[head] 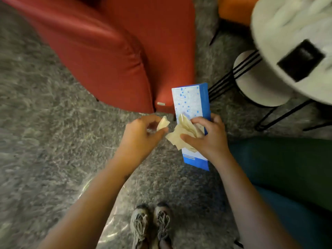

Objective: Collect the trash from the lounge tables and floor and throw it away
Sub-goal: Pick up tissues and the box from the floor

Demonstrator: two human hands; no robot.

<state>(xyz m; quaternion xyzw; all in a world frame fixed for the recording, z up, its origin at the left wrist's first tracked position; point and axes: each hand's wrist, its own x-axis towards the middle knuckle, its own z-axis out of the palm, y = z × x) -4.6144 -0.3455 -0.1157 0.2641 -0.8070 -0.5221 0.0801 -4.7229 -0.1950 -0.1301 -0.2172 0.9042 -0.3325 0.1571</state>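
**Both hands hold paper trash above the carpet**

The left hand (143,133) reaches forward with its wrist bent inward. Its thumb and forefinger pinch a small crumpled cream paper scrap (162,124). Just beside it, the right hand (206,137) curls round a tall blue-and-white cardboard box (191,103), and its thumb presses a crumpled cream paper napkin (181,135) against the box's face. All three are held over the speckled grey carpet (36,123), near a red upholstered armchair (107,51). A round white table (287,33) stands to the right.
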